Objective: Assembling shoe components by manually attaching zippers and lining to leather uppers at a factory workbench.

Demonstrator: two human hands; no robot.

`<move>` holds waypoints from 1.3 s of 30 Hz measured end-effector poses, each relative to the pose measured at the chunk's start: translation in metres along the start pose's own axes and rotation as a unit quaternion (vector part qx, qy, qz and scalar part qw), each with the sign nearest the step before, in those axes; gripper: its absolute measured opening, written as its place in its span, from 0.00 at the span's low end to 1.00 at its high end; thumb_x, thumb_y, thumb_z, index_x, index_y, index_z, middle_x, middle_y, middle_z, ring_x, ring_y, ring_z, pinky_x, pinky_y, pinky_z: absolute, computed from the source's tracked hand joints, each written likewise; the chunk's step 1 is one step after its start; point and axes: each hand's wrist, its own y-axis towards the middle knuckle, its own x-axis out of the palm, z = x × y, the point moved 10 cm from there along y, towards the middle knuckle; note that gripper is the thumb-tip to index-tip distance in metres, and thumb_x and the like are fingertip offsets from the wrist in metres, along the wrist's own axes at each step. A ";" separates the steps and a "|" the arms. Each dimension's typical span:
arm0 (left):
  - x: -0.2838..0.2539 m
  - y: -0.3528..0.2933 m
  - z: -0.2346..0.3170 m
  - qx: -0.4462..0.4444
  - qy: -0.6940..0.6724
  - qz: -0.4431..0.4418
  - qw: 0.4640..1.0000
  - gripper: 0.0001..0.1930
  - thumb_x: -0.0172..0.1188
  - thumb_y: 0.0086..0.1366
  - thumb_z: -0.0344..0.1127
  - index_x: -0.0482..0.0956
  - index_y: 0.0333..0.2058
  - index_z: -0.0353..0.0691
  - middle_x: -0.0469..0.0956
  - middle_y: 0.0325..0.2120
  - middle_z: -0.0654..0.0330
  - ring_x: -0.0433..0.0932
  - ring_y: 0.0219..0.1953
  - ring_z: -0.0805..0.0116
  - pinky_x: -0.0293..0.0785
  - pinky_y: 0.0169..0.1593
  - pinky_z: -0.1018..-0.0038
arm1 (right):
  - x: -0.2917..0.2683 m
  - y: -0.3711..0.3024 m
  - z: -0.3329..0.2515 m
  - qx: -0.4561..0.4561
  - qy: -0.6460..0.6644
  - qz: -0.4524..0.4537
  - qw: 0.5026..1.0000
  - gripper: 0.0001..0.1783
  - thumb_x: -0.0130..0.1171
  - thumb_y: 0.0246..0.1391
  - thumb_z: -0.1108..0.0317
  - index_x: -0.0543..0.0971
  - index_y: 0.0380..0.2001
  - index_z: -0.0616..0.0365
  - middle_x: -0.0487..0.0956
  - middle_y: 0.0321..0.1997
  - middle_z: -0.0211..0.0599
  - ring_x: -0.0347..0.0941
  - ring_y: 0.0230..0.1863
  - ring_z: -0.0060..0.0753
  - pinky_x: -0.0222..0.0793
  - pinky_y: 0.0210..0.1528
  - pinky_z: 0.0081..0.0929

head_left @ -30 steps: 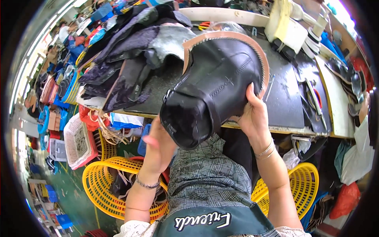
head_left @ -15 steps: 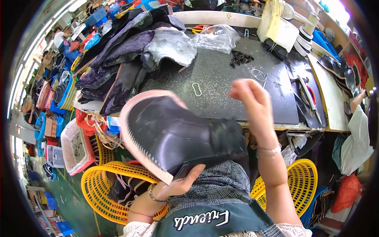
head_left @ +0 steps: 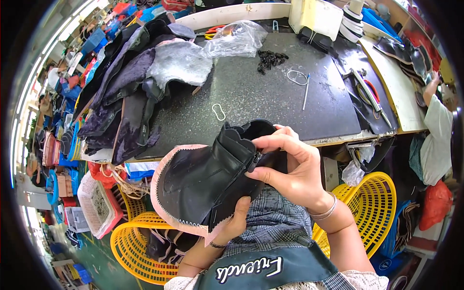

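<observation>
Over the lap, just off the table [head_left: 270,101] edge, a black boot upper [head_left: 203,179] is propped from below by the left hand [head_left: 234,217]; its zipper gets pinched by the right hand [head_left: 290,166], probably for steadiness.

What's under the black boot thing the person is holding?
Under the black leather boot upper with pink stitched edge you can see the left hand propping it up, a checked grey lap and a yellow plastic basket. Most of the left hand is hidden.
</observation>
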 end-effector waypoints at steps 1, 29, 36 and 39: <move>-0.007 -0.001 -0.003 0.001 -0.012 0.014 1.000 0.23 0.57 0.67 0.37 0.68 0.58 0.35 0.71 0.56 0.54 0.71 0.56 0.60 0.63 0.61 0.66 | 0.001 -0.001 -0.002 -0.001 0.001 0.002 1.000 0.26 0.75 0.32 0.79 0.80 0.41 0.63 0.75 0.32 0.27 0.69 0.40 0.23 0.56 0.61 0.33; -0.011 0.010 -0.009 -0.137 -0.007 -0.086 0.987 0.02 0.60 0.62 0.23 0.79 0.33 0.31 0.80 0.26 0.66 0.76 0.33 0.82 0.73 0.37 0.82 | 0.078 -0.113 -0.012 -0.125 -0.137 -0.328 0.926 0.16 0.59 0.36 0.74 0.75 0.34 0.66 0.74 0.36 0.40 0.73 0.36 0.37 0.73 0.31 0.29; -0.042 0.007 -0.013 -0.136 0.029 -0.053 0.989 0.04 0.63 0.60 0.24 0.77 0.33 0.33 0.79 0.31 0.64 0.76 0.38 0.81 0.73 0.39 0.82 | 0.079 -0.062 0.007 -0.135 -0.167 -0.265 0.940 0.14 0.65 0.38 0.72 0.74 0.31 0.53 0.68 0.54 0.52 0.62 0.57 0.61 0.52 0.62 0.59; -0.061 0.004 0.030 0.075 0.158 0.008 0.984 0.08 0.73 0.48 0.25 0.81 0.25 0.39 0.77 0.33 0.59 0.76 0.32 0.74 0.74 0.34 0.78 | 0.086 -0.066 0.025 -0.123 -0.139 -0.319 0.929 0.14 0.67 0.39 0.72 0.75 0.32 0.52 0.67 0.49 0.50 0.63 0.53 0.57 0.52 0.63 0.60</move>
